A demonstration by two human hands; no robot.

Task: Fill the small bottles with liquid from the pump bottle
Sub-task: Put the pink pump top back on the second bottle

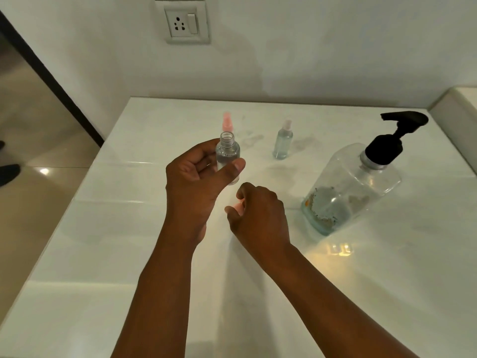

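Note:
My left hand (196, 177) grips a small clear bottle (227, 151) upright above the white counter; its threaded neck is uncapped and there is clear liquid inside. Just below and to the right, my right hand (258, 213) has curled fingers that pinch a small pink cap (237, 205), which is mostly hidden. A second small bottle with a pink spray top (227, 122) stands behind the held one, its body hidden. A third small bottle (282, 142) with a pale top stands farther right. The large clear pump bottle (351, 187) with a black pump stands at the right.
The white counter (129, 228) meets a wall at the back, with a socket and switch plate (182, 21) above. A raised white ledge (454, 104) borders the far right. The floor drops away to the left, past the counter's edge.

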